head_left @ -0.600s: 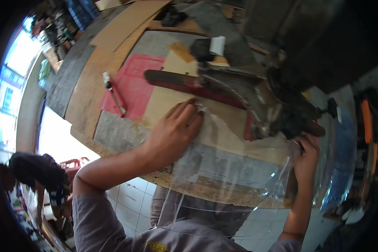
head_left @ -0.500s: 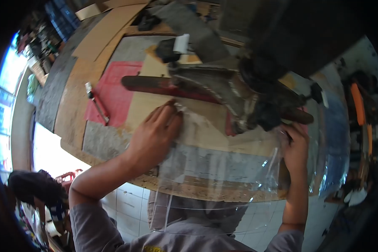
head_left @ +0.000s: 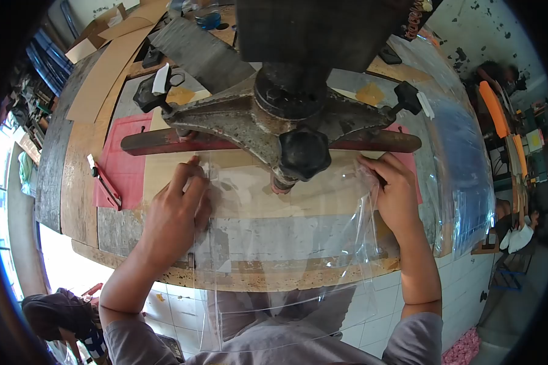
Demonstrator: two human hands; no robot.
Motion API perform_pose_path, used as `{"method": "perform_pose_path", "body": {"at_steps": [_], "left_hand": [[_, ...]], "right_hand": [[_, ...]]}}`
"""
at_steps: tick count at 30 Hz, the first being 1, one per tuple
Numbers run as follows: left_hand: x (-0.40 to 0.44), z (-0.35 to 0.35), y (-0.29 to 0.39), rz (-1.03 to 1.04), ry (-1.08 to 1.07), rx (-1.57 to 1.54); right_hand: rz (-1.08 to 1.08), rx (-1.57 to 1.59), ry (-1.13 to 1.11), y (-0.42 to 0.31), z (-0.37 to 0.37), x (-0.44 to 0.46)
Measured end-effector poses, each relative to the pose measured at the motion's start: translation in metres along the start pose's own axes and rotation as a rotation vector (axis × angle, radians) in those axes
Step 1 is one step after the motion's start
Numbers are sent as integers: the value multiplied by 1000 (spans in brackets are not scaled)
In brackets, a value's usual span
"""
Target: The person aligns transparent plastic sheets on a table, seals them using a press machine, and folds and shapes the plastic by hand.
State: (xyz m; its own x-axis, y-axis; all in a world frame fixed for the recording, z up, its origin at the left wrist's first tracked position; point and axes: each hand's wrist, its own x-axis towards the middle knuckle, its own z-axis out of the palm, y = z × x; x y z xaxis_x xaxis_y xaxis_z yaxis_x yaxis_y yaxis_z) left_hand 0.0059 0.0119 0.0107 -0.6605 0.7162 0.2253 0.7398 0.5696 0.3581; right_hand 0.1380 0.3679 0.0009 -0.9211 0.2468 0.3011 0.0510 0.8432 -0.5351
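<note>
Over the bench (head_left: 79, 188), a clear plastic sheet (head_left: 292, 243) is running lengthwise past the near edge. Left grip (head_left: 175, 210) and right grip (head_left: 397, 196) are pinching its far corners.

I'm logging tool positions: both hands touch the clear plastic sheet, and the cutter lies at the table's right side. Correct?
Not quite: the head view shows the cutter at the left side of the table. The left hand and right hand do touch the clear plastic sheet.
</note>
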Motion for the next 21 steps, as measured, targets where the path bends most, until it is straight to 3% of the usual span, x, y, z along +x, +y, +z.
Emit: {"method": "perform_pose_path", "body": {"at_steps": [21], "left_hand": [[1,-5,5,1,-29,-24]], "right_hand": [[13,35,28,4,3,0]]}}
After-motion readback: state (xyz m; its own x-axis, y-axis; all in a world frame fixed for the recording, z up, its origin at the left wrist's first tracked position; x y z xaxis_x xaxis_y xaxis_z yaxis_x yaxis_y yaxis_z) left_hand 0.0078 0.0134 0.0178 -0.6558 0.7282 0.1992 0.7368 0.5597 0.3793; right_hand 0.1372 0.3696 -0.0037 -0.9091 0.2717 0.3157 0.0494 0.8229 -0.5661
